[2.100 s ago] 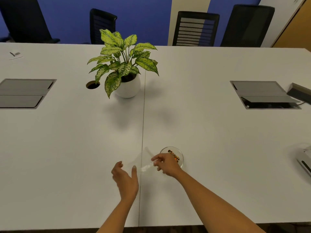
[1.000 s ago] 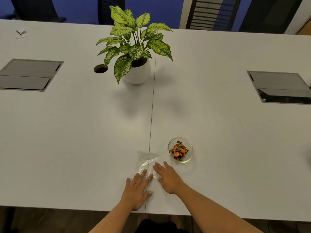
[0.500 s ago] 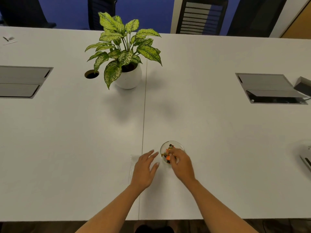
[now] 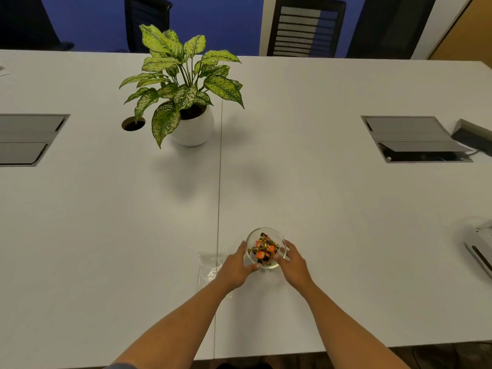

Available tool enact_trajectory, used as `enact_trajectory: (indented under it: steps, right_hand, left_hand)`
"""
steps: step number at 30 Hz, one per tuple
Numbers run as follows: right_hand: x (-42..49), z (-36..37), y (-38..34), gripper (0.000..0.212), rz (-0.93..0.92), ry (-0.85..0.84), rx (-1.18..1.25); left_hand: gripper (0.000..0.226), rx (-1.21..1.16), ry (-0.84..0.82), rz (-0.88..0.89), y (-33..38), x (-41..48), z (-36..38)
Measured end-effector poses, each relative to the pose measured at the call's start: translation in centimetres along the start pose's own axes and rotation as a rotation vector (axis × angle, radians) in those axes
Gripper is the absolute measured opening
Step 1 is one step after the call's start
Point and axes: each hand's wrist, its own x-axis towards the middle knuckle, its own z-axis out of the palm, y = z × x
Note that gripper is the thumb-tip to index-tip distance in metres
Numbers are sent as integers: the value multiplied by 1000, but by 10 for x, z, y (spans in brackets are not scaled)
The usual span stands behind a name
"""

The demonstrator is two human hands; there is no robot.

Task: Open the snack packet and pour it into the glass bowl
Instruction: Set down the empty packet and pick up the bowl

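Note:
A small glass bowl (image 4: 277,237) stands on the white table near its front edge, filled with orange and gold wrapped snacks (image 4: 263,249). My left hand (image 4: 234,266) cups the bowl's left side and my right hand (image 4: 292,263) cups its right side, fingers against the glass. The clear, flat snack packet (image 4: 209,265) lies on the table just left of the bowl, partly hidden under my left hand and wrist.
A potted plant (image 4: 186,102) in a white pot stands at the back centre, beside a round cable hole (image 4: 133,123). Grey cable hatches (image 4: 410,137) are set into the table on both sides. A white device (image 4: 482,249) sits at the right edge. Chairs stand beyond the table.
Both hands left the flat packet on the table and moved right onto the bowl, now holding it from both sides.

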Motion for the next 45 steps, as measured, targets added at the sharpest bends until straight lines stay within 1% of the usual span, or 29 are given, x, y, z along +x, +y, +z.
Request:
enact_trajectory:
  steps: [3, 6, 9, 13, 16, 19, 21, 24, 28, 32, 33, 34, 37, 39, 41, 44, 45]
  right_hand:
    - [1, 6, -5, 47, 63, 61, 64]
    - [3, 12, -12, 45, 86, 94, 95]
    - [4, 14, -19, 44, 103, 127, 158]
    - [6, 10, -41, 45, 71, 145, 249]
    - [6, 4, -68, 45, 24, 231, 333]
    - [9, -2, -93, 31, -34, 328, 376]
    - [17, -7, -110, 20, -72, 373, 387]
    - [37, -18, -139, 15, -113, 385, 408]
    - [74, -35, -173, 21, -141, 327, 422]
    - [126, -51, -211, 15, -149, 234, 432]
    - [138, -53, -219, 16, -153, 210, 429]
    - [154, -55, -226, 22, -159, 183, 422]
    - [195, -53, -238, 49, -184, 108, 369]
    - [225, -51, -246, 57, -170, 50, 358]
    - [248, -49, -251, 56, -142, -12, 403]
    - [279, -42, -252, 47, -112, -93, 482]
    - [292, -39, -252, 49, -103, -115, 497]
  left_hand:
    - [76, -100, 61, 63, -2, -1, 0]
    - [69, -192, 146, 107, -3, -1, -4]
    - [67, -247, 174, 132, -2, 0, -14]
    - [75, -254, 199, 177, 11, 3, -34]
    - [77, -263, 232, 228, 31, 5, -50]
    - [74, -266, 278, 297, 57, 11, -63]
    - [77, -272, 298, 328, 73, 20, -72]
    - [81, -311, 308, 338, 96, 44, -88]
    - [79, -317, 298, 329, 124, 85, -110]
    - [79, -332, 305, 309, 154, 133, -134]
    - [77, -332, 317, 300, 161, 146, -139]
    - [75, -329, 331, 290, 168, 160, -144]
    - [69, -317, 351, 267, 182, 198, -156]
    - [65, -311, 375, 248, 188, 223, -164]
    - [63, -314, 394, 214, 191, 245, -170]
    - [62, -350, 407, 137, 189, 274, -176]
    - [62, -356, 409, 114, 187, 285, -179]
